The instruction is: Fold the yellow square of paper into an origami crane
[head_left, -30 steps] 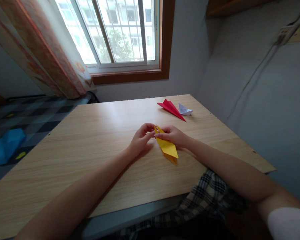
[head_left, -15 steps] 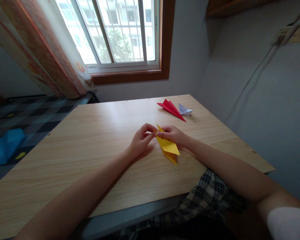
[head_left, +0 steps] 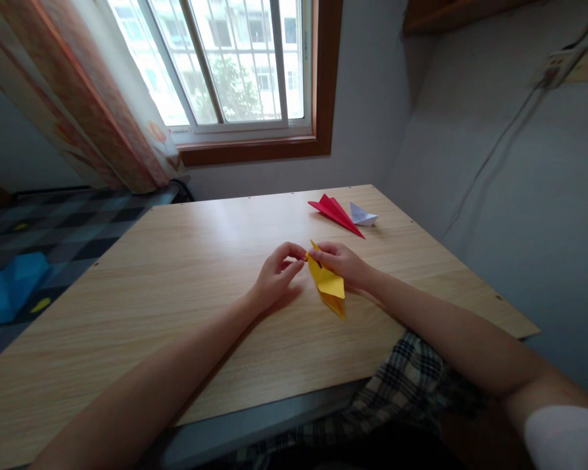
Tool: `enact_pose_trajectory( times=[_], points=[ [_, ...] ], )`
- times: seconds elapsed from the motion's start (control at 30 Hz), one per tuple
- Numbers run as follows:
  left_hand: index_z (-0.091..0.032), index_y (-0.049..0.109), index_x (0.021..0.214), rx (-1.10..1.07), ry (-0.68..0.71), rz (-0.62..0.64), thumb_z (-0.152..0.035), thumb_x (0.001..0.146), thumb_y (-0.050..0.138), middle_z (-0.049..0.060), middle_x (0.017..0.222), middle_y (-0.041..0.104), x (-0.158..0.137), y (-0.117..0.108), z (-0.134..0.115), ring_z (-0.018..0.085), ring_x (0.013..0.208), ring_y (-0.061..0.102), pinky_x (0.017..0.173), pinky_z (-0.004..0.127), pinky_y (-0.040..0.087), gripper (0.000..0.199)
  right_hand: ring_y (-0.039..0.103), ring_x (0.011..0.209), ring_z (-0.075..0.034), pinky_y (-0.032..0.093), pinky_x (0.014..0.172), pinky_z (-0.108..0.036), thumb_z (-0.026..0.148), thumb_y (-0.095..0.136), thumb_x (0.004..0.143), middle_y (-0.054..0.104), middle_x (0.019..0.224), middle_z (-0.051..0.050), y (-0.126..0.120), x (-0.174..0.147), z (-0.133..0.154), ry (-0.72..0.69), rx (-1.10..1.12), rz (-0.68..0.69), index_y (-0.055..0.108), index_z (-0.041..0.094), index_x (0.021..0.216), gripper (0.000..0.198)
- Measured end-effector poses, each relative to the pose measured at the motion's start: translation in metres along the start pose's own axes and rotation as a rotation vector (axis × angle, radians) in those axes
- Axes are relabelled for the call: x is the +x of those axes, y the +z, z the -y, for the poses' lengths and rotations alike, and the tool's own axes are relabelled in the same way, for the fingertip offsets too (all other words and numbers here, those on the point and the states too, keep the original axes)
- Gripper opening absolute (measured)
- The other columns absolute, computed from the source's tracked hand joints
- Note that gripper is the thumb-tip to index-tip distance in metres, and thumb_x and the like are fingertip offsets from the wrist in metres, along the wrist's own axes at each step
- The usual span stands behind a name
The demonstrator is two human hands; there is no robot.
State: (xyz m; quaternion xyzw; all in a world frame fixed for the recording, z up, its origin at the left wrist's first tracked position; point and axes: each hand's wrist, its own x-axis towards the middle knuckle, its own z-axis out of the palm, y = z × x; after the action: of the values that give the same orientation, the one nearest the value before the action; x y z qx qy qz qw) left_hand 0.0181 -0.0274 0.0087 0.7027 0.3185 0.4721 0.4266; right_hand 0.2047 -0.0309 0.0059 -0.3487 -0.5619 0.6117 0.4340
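Just above the middle of the wooden table (head_left: 186, 261) I hold a folded yellow paper piece (head_left: 329, 282), its pointed flaps spread toward me. My left hand (head_left: 279, 271) pinches its small left tip between thumb and fingertips. On the other side, my right hand (head_left: 342, 262) grips the body of the paper, thumb on top and fingers mostly hidden behind it. Beyond my hands lie a red paper plane (head_left: 336, 214) and, close beside it, a small white folded paper boat (head_left: 363, 215).
A blue folded paper (head_left: 14, 287) rests on the checked cloth (head_left: 78, 215) left of the table. The window (head_left: 240, 65) and a curtain (head_left: 98, 98) are behind. A cable (head_left: 490, 153) hangs down the right wall from a socket (head_left: 561, 68).
The yellow paper has turned slightly in my hands, its lower flaps shifting a little left. My right hand has risen slightly; the left has barely moved.
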Motion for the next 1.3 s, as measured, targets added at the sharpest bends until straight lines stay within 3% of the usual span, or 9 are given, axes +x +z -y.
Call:
enact_pose_trajectory(
  times=[0.27,0.4,0.57,0.7,0.83,0.97,1.13,1.3],
  points=[
    [-0.019,0.065,0.088,0.029,-0.017,-0.006,-0.033,0.084,0.067,0.005,0.093,0.065,0.000,0.000,0.003,0.020,0.091,0.060,0.076,0.030,0.051,0.014,0.044,0.054,-0.010,0.032,0.049,-0.025,0.052,0.078,0.073,0.048,0.061,0.004,-0.003,0.003,0.003,-0.064,-0.043,-0.067,0.054,0.021,0.069,0.039],
    [-0.019,0.062,0.079,0.093,-0.033,0.014,-0.043,0.086,0.066,0.002,0.080,0.063,0.001,0.001,0.003,0.016,0.076,0.058,0.067,0.027,0.048,0.025,0.046,0.057,-0.012,0.034,0.051,-0.026,0.053,0.074,0.075,0.051,0.064,0.003,-0.004,0.004,0.002,-0.115,-0.047,-0.165,0.057,0.021,0.071,0.037],
    [-0.018,0.055,0.060,0.178,-0.110,0.172,-0.054,0.091,0.055,-0.001,0.057,0.055,-0.004,0.005,-0.007,0.012,0.056,0.050,0.058,0.025,0.041,0.047,0.045,0.060,-0.012,0.035,0.053,-0.026,0.055,0.066,0.081,0.050,0.064,0.003,-0.009,0.006,0.005,-0.350,-0.179,-0.429,0.058,0.021,0.072,0.036],
    [-0.017,0.063,0.064,0.167,-0.178,0.260,-0.052,0.093,0.051,0.001,0.061,0.062,-0.008,0.010,-0.013,0.012,0.059,0.054,0.060,0.024,0.043,0.047,0.044,0.061,-0.012,0.037,0.057,-0.027,0.044,0.062,0.087,0.048,0.065,0.003,-0.010,0.004,0.012,-0.579,-0.358,-0.558,0.049,0.021,0.064,0.035],
    [-0.016,0.069,0.074,0.098,-0.219,0.323,-0.052,0.091,0.054,0.003,0.070,0.068,-0.009,0.014,-0.013,0.014,0.064,0.058,0.062,0.025,0.045,0.043,0.046,0.065,-0.014,0.041,0.063,-0.029,0.037,0.059,0.091,0.048,0.066,0.002,-0.007,0.000,0.017,-0.728,-0.534,-0.572,0.044,0.022,0.060,0.038],
    [-0.015,0.072,0.089,0.026,-0.247,0.258,-0.047,0.085,0.064,0.003,0.080,0.071,-0.008,0.014,-0.007,0.014,0.069,0.059,0.063,0.025,0.045,0.033,0.050,0.068,-0.015,0.043,0.066,-0.031,0.042,0.059,0.095,0.054,0.070,0.000,-0.006,-0.002,0.016,-0.715,-0.540,-0.502,0.054,0.022,0.067,0.035],
    [-0.015,0.069,0.086,-0.079,-0.243,0.094,-0.044,0.083,0.068,0.003,0.078,0.067,-0.005,0.011,0.001,0.014,0.069,0.058,0.064,0.025,0.046,0.029,0.053,0.071,-0.016,0.043,0.061,-0.030,0.065,0.051,0.095,0.063,0.089,-0.004,-0.007,-0.001,0.010,-0.594,-0.338,-0.316,0.068,0.024,0.098,0.044],
    [-0.016,0.063,0.080,-0.084,-0.188,-0.066,-0.045,0.082,0.066,0.000,0.071,0.060,0.000,0.006,0.001,0.012,0.065,0.053,0.061,0.024,0.043,0.029,0.047,0.060,-0.011,0.039,0.053,-0.027,0.074,0.051,0.090,0.059,0.086,-0.001,-0.011,0.007,0.006,-0.470,-0.170,-0.418,0.064,0.025,0.106,0.053]
  ],
)
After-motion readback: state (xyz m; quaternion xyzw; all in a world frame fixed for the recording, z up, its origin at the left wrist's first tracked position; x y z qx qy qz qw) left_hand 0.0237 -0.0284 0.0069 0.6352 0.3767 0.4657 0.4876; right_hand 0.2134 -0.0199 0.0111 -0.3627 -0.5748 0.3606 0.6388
